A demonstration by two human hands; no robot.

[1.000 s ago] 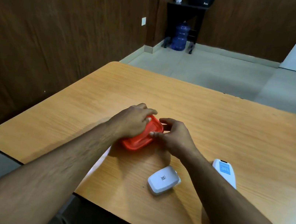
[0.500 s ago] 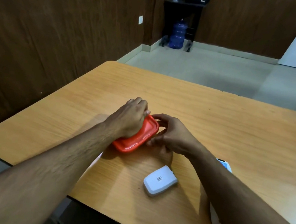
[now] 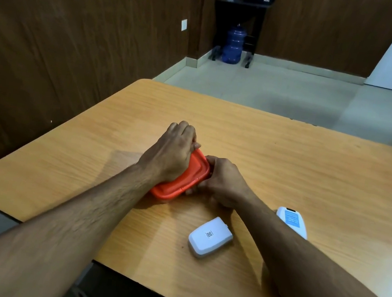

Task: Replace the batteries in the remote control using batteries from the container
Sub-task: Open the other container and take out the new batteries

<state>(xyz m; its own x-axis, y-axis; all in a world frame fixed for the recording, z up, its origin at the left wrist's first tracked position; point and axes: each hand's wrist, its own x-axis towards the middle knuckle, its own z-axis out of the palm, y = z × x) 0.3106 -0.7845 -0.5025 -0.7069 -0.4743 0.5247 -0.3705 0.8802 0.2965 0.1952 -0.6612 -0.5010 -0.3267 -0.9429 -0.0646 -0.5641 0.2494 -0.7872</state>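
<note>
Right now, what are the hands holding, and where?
Both grip the orange-lidded container: left hand over its far-left lid edge, right hand at its right edge.

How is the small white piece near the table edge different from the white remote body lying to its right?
The battery cover lies fully in view, free of both arms; the remote control is partly hidden behind the right forearm. The battery cover carries a small dark square code mark; the remote control carries a blue label. The battery cover lies nearer the table's front edge than the remote control. Both are white, rounded, and rest flat and untouched.
</note>
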